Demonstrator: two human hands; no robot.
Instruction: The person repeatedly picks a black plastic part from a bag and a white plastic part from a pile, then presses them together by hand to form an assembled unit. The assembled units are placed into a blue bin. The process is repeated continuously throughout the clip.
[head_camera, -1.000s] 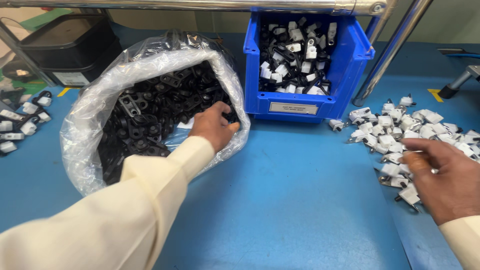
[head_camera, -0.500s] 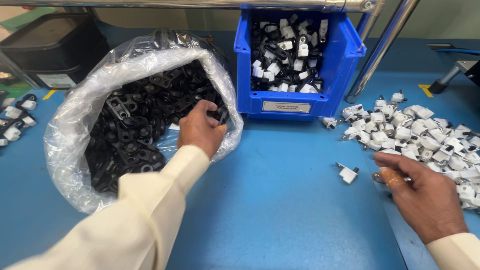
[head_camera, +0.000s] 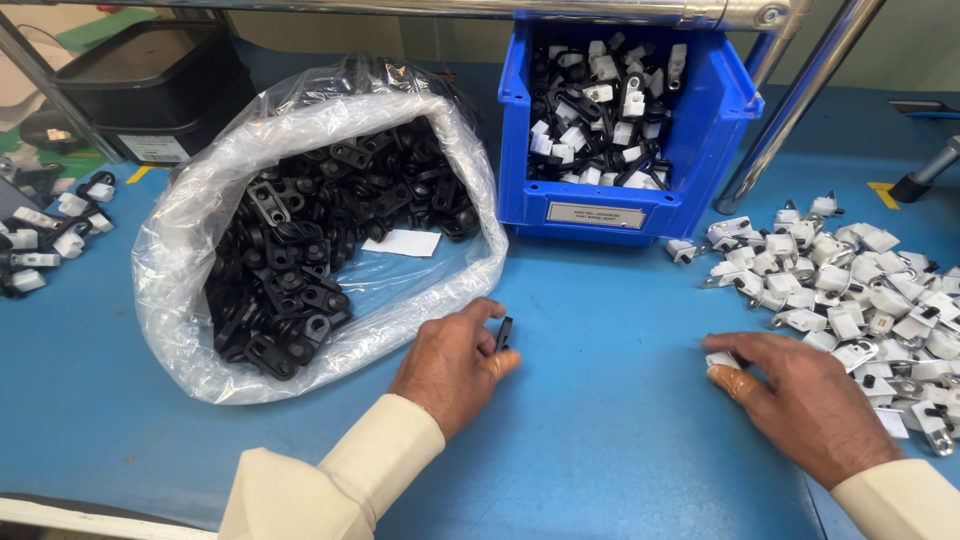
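— What are your hands doing right now?

— My left hand (head_camera: 452, 362) is pinching a small black plastic clip (head_camera: 503, 333) between thumb and fingers, just outside the mouth of the clear bag of black clips (head_camera: 300, 240). My right hand (head_camera: 805, 405) is closing its fingertips on a white part (head_camera: 722, 360) at the edge of the white parts pile (head_camera: 850, 290), on the blue table (head_camera: 600, 440).

— Anything worrying you?

— I'm judging the clip grip as thin; a sideways twist could be dropping it. My right wrist is risking scattering the pile. The blue bin (head_camera: 625, 130) is sitting well apart.
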